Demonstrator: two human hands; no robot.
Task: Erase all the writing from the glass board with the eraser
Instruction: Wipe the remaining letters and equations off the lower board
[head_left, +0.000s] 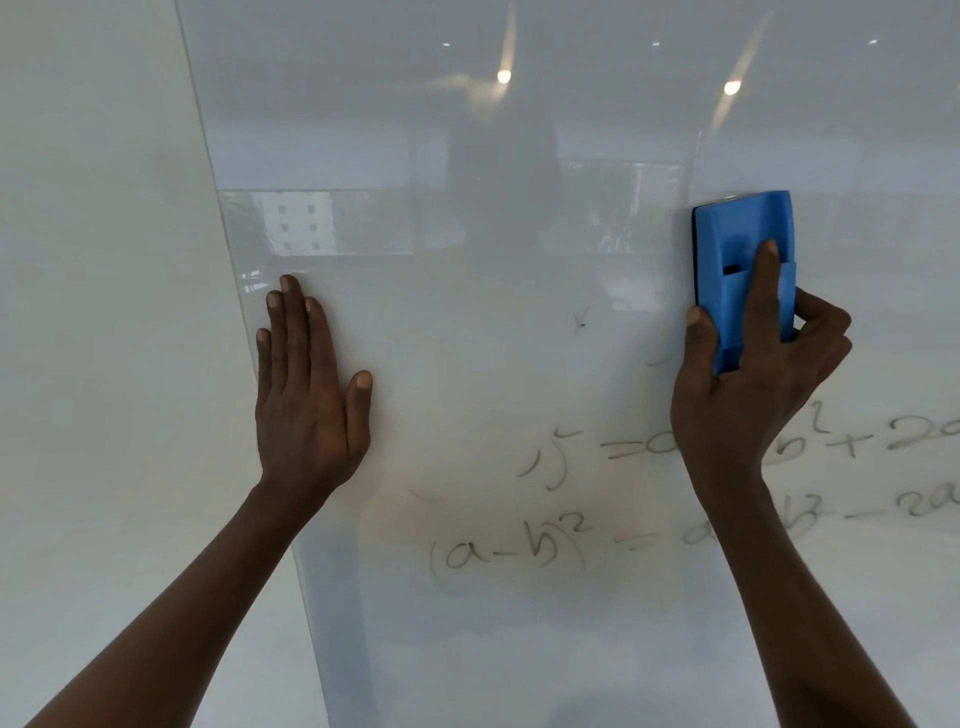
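bare forearms (171, 613), no sleeves, bare hands

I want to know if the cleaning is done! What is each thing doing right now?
glass board: top wiped, bottom not.
writing: two faint, smudged lines left.
eraser: upright against the glass, above the writing.
right hand: gripping the eraser.
left hand: open, flat on the board.

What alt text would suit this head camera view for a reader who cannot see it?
The right hand presses a blue eraser upright against a glass board, above faint, partly wiped algebra writing. The left hand rests flat on the board near its left edge.
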